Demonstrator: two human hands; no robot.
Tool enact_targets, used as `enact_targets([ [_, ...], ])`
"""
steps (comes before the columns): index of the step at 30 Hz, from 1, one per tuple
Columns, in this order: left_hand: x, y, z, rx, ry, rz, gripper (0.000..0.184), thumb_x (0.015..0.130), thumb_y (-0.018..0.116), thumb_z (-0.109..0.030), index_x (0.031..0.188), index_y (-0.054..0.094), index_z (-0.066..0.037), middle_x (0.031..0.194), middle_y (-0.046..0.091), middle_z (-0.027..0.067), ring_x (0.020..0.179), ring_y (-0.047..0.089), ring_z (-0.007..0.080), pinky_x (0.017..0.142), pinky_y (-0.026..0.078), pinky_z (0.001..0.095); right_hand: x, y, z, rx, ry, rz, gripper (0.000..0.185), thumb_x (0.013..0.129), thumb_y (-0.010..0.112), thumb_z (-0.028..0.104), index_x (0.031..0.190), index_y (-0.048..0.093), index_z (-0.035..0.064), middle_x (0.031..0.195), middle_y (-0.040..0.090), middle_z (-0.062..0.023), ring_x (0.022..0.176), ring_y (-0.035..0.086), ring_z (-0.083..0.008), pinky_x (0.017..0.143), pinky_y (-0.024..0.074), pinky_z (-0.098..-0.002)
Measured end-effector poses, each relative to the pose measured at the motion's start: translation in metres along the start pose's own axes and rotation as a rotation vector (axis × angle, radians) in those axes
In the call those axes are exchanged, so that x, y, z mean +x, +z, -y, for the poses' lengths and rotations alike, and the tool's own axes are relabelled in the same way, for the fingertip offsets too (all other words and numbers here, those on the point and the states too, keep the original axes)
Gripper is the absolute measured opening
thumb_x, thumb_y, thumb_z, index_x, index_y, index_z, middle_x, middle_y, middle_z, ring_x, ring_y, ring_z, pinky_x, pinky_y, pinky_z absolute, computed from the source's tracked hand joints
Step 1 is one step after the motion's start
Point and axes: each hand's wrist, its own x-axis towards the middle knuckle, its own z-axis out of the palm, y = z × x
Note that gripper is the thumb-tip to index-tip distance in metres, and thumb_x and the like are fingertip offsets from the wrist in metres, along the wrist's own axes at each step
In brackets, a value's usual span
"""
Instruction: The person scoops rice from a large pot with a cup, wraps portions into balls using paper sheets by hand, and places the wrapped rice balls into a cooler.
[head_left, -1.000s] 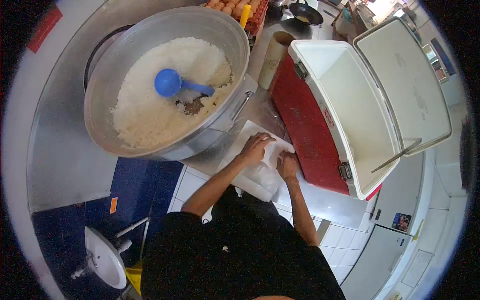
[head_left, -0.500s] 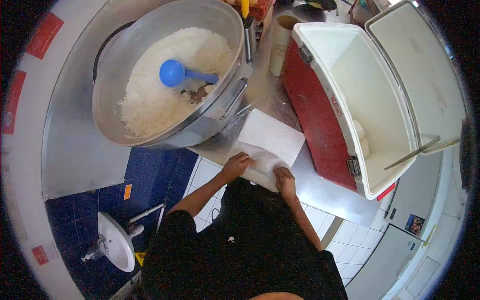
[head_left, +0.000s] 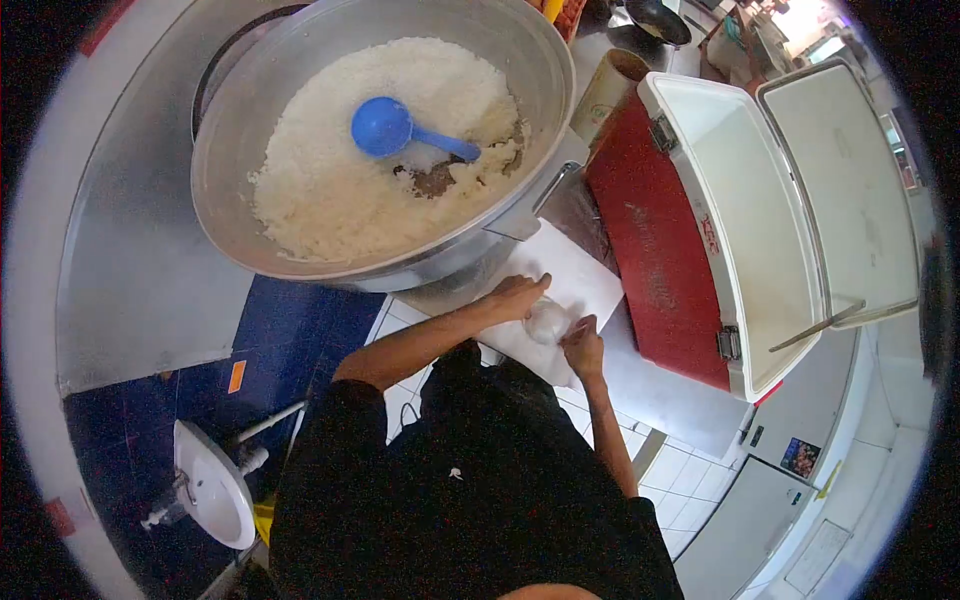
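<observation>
White paper sheets (head_left: 575, 262) lie on the steel counter between the big pot and the cooler. On them sits a rounded white bundle (head_left: 546, 322), which looks like rice wrapped in paper. My left hand (head_left: 517, 298) is closed at the bundle's upper left side. At its right, my right hand (head_left: 583, 345) pinches the edge of the wrapping. The large metal pot (head_left: 225, 180) at the upper left holds white rice (head_left: 340, 185), with a blue scoop (head_left: 382, 127) resting on top.
A red and white cooler (head_left: 655, 240) stands open at the right, its lid (head_left: 845, 180) tilted back. Behind it are a cylindrical container (head_left: 607, 95) and a black pan (head_left: 660, 22). A white sink (head_left: 215, 490) is at the lower left.
The sheet between my hands has gone from spread and folding to a rounded bundle. My hands have moved up from the sheet's near edge to the bundle's sides. The camera view has shifted.
</observation>
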Motion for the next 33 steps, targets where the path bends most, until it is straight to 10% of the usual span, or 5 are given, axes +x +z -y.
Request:
enact_targets([
  [3, 0.038, 0.009, -0.008, 0.253, 0.138, -0.184, 0.030, 0.070, 0.075, -0.010, 0.095, 0.064, 0.003, 0.093, 0.066, 0.0209, 0.089, 0.065, 0.0370, 0.078, 0.052, 0.0463, 0.006, -0.007, 0.013, -0.225, -0.418, -0.332, 0.034, 0.063, 0.081, 0.017, 0.084, 0.059, 0.0017, 0.082, 0.064, -0.0173, 0.082, 0.062, -0.0379, 0.075, 0.0515, -0.0445],
  [8, 0.064, 0.001, -0.022, 0.372, 0.241, 0.173, 0.024, 0.071, 0.070, -0.009, 0.091, 0.066, 0.004, 0.091, 0.066, 0.0226, 0.084, 0.066, 0.0385, 0.076, 0.052, 0.0470, 0.013, -0.025, 0.031, -0.340, -0.164, 0.083, 0.032, 0.055, 0.083, 0.020, 0.068, 0.060, 0.0029, 0.078, 0.063, -0.0182, 0.079, 0.062, -0.0362, 0.075, 0.0513, -0.0445],
  [14, -0.021, 0.033, -0.003, -0.130, 0.130, -0.285, 0.020, 0.080, 0.063, -0.009, 0.098, 0.064, 0.001, 0.093, 0.063, 0.0189, 0.085, 0.064, 0.0367, 0.080, 0.053, 0.0441, -0.044, 0.024, 0.042, 0.018, -0.069, -0.503, 0.004, 0.073, 0.060, 0.003, 0.074, 0.057, 0.0018, 0.074, 0.058, -0.0191, 0.072, 0.059, -0.0396, 0.063, 0.0478, -0.0453],
  [24, -0.073, 0.064, -0.016, -0.281, 0.258, -0.555, 0.066, 0.080, 0.065, -0.006, 0.139, 0.038, 0.005, 0.110, 0.057, 0.0199, 0.103, 0.053, 0.0399, 0.093, 0.044, 0.0465, -0.070, 0.051, 0.072, 0.290, 0.110, -0.465, 0.043, 0.094, 0.053, 0.017, 0.130, 0.048, -0.0066, 0.104, 0.056, -0.0243, 0.095, 0.057, -0.0364, 0.085, 0.0478, -0.0411],
  [33, -0.038, 0.001, -0.065, -1.529, -0.289, -0.376, 0.053, 0.098, 0.054, -0.033, 0.139, 0.045, 0.000, 0.135, 0.050, 0.0101, 0.121, 0.050, 0.0181, 0.099, 0.042, 0.0325, -0.019, 0.004, 0.097, 1.108, 0.087, -0.352, 0.049, 0.089, 0.056, 0.011, 0.135, 0.045, -0.0001, 0.125, 0.050, -0.0121, 0.111, 0.049, -0.0192, 0.096, 0.0407, -0.0309],
])
